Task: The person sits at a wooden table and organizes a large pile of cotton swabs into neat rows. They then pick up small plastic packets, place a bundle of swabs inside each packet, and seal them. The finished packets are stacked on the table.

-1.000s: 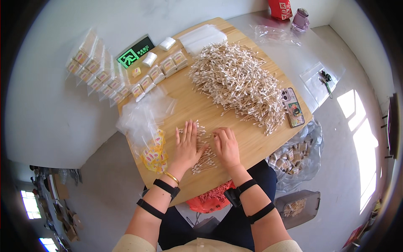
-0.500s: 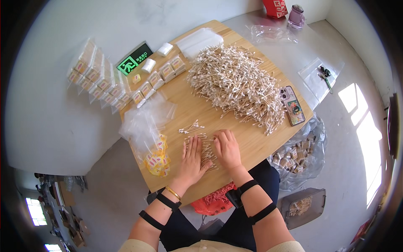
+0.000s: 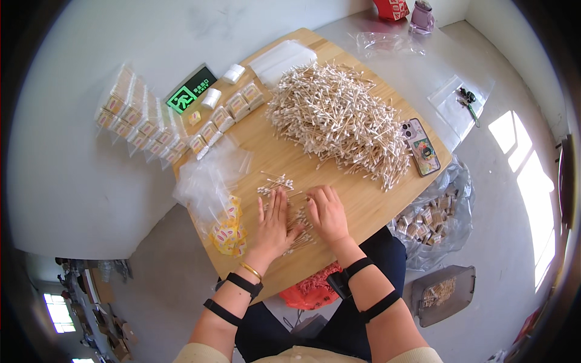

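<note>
Cotton swabs (image 3: pixel 302 239), small loose batch, lie on the wooden tabletop (image 3: pixel 369 202) between the two hands, partly under the left one. Left hand (image 3: pixel 273 227): palm down over the batch's left side, fingers straight and mostly close together, thumb angled out across the swabs toward the right; nothing gripped. Right hand (image 3: pixel 328 215): just beside the batch's right side, fingers bent and bunched in a narrow shape; undersides hidden, cannot tell if anything is pinched. Second small cluster of swabs (image 3: pixel 276 181) sits just beyond the left fingertips; contact unclear. Big swab heap (image 3: pixel 339 118) farther out, ahead of the right hand and apart from its fingers, smartphone (image 3: pixel 422 147) near its right edge. Left of the left hand: yellow labels (image 3: pixel 227 235) in a loose spread, clear plastic bags (image 3: pixel 212 169) just beyond them. Farther back, short row of packed swabs (image 3: pixel 224 119), two white bundles (image 3: pixel 211 98), green-and-black sign (image 3: pixel 191 89); tall stack of filled packs (image 3: pixel 136 118) by the wall. White plastic sheets (image 3: pixel 283 62) at the far edge, behind the heap. Floor, right: translucent sack (image 3: pixel 428 261) with small packs, grey bin (image 3: pixel 458 305) with swabs. Gold bangle (image 3: pixel 250 270) on left wrist.
</note>
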Available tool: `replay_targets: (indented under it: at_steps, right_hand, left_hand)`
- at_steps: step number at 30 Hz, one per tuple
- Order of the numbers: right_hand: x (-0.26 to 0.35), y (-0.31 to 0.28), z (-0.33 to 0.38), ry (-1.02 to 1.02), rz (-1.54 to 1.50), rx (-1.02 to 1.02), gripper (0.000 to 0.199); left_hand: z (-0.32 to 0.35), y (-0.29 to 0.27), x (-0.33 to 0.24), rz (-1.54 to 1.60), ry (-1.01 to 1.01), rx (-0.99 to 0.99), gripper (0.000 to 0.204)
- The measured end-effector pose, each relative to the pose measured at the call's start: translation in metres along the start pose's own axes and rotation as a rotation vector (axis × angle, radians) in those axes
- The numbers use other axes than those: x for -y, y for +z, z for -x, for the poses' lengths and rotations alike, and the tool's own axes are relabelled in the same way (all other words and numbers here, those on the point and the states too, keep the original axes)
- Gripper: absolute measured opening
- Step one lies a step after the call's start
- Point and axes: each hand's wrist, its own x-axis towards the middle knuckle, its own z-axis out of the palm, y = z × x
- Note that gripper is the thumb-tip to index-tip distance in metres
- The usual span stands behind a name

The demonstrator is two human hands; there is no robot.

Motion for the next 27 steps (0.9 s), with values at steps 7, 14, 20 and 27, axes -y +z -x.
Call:
replay_targets:
  at_steps: [7,14,20,27]
  right_hand:
    - [0.0,0.0,0.001,-0.001,-0.026,-0.019,0.014]
    - [-0.004,-0.002,0.001,0.008,-0.012,-0.025,0.013]
    - [0.001,0.003,-0.001,-0.019,0.003,-0.015,0.013]
    - [-0.002,0.0,0.001,-0.008,0.009,-0.015,0.012]
  left_hand:
    - [0.022,0.002,-0.013,0.111,-0.005,0.03,0.103]
    - [-0.029,-0.028,0.006,0.163,-0.085,-0.361,0.074]
    - [-0.079,-0.039,0.058,0.303,-0.054,-0.166,0.031]
    - [-0.075,-0.041,0.048,0.508,-0.144,-0.048,0.012]
